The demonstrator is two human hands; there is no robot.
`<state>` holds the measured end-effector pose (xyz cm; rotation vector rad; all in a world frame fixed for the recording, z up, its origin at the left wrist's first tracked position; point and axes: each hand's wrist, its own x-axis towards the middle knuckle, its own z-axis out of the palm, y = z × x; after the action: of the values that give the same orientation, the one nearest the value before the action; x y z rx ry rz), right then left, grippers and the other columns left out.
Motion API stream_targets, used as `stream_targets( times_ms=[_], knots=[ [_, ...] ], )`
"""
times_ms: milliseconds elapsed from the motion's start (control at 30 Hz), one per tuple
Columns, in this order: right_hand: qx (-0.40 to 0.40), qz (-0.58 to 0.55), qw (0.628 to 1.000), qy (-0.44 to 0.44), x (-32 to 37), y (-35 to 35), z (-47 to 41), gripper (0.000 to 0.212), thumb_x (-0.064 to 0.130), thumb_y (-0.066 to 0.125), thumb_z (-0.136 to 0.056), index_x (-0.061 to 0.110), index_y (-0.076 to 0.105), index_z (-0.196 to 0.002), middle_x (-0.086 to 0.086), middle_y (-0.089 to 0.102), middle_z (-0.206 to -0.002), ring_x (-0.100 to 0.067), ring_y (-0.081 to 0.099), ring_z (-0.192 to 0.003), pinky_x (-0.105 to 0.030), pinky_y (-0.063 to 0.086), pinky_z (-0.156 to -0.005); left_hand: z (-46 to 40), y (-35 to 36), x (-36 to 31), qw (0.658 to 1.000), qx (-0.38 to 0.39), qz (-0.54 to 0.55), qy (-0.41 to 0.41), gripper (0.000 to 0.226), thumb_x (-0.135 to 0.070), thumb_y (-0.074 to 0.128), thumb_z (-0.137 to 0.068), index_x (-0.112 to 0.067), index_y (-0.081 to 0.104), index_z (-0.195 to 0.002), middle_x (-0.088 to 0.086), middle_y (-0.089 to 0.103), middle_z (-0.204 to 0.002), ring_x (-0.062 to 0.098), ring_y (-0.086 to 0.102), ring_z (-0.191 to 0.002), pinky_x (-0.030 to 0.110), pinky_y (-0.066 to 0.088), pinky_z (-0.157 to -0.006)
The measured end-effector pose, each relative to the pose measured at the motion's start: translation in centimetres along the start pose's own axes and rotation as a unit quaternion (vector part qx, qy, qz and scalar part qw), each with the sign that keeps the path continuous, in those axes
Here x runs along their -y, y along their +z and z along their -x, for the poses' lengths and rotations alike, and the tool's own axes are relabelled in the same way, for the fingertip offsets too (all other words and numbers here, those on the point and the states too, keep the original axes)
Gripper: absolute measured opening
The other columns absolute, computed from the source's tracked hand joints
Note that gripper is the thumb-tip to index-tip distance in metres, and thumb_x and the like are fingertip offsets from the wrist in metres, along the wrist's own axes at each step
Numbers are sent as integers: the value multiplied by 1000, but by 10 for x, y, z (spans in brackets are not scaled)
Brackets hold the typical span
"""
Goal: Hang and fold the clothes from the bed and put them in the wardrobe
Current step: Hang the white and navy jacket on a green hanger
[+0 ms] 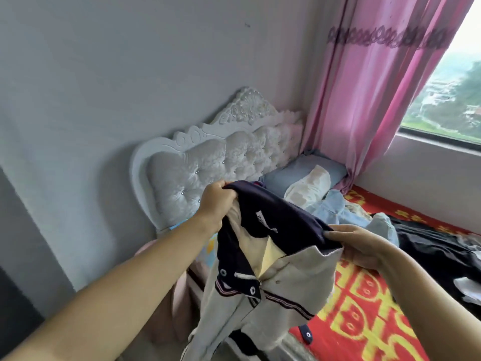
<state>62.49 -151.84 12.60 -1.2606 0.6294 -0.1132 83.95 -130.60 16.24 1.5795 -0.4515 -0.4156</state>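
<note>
I hold a grey jacket (pixel 294 285) with a navy collar and snap buttons up over the bed's near edge. My left hand (pixel 214 204) grips the navy collar at its upper left. My right hand (pixel 356 243) pinches the collar's other end at the right. The jacket hangs open downward, showing a cream lining and a white label. Behind it, more clothes lie on the bed (pixel 364 321): a light blue garment (pixel 338 207) and a black garment (pixel 429 246).
The bed has a red and yellow patterned cover and a white tufted headboard (pixel 208 162) against the grey wall. A blue pillow (pixel 299 170) and a white one lie by the headboard. A pink curtain (pixel 377 87) hangs beside the window at right.
</note>
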Motion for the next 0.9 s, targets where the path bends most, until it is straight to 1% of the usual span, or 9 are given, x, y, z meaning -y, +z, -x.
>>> stream_targets(
  times_ms=[67,133,300,367,433,533,600,733,900],
  knots=[
    [-10,32,999,5,-2,16,3,15,14,66,-75,4,70,-86,-9,68,-70,-13,64,-53,-21,53,-48,24,-18,-4,998,-52,26,4,26,7,47,-78,-6,67,-88,11,64,-78,25,59,-76,32,47,-69],
    [-36,139,990,14,-5,31,6,13,19,70,-80,8,69,-87,-3,67,-69,-9,62,-54,-20,51,-49,54,-29,-5,994,-99,37,16,25,7,48,-78,-8,67,-86,8,64,-77,22,58,-75,30,46,-68],
    [-27,319,947,0,-39,61,26,19,27,57,-96,9,61,-99,-6,52,-71,-14,51,-56,-25,48,-51,131,-39,0,979,-185,89,-12,26,8,45,-78,-13,61,-78,7,61,-74,22,58,-73,31,46,-68],
    [15,251,968,18,-58,76,38,16,20,51,-99,5,57,-100,-8,54,-68,-16,54,-52,-26,48,-50,161,-50,6,972,-215,90,-25,28,7,44,-78,-15,60,-76,7,60,-73,22,57,-71,30,46,-66],
    [69,99,992,48,-70,97,50,14,9,45,-100,0,56,-98,-11,66,-68,-19,63,-51,-26,52,-47,186,-69,11,967,-237,88,-36,26,8,43,-79,-13,58,-74,8,59,-74,22,55,-69,29,45,-65],
    [127,-37,990,58,-85,140,64,21,3,40,-99,-3,59,-98,-13,73,-75,-20,70,-61,-27,58,-53,217,-113,15,954,-283,77,-54,19,5,43,-81,-8,55,-82,11,55,-77,22,52,-72,28,41,-65],
    [145,-13,987,66,-99,171,75,21,10,42,-98,1,61,-95,-10,72,-72,-18,70,-60,-27,58,-53,235,-149,14,940,-327,78,-63,18,3,44,-83,-8,57,-82,11,55,-76,22,53,-71,27,42,-63],
    [142,57,987,47,-109,228,91,24,15,44,-99,8,57,-80,-3,67,-52,-15,64,-43,-22,48,-36,272,-213,5,919,-381,91,-43,26,1,48,-86,-15,59,-70,3,59,-64,15,56,-57,16,44,-45],
    [232,175,957,4,-109,305,101,16,16,49,-98,16,63,-89,5,71,-62,-9,68,-52,-19,50,-42,317,-287,-5,910,-397,116,-31,25,1,50,-89,-17,56,-73,0,59,-60,13,60,-51,18,46,-45]
  ],
)
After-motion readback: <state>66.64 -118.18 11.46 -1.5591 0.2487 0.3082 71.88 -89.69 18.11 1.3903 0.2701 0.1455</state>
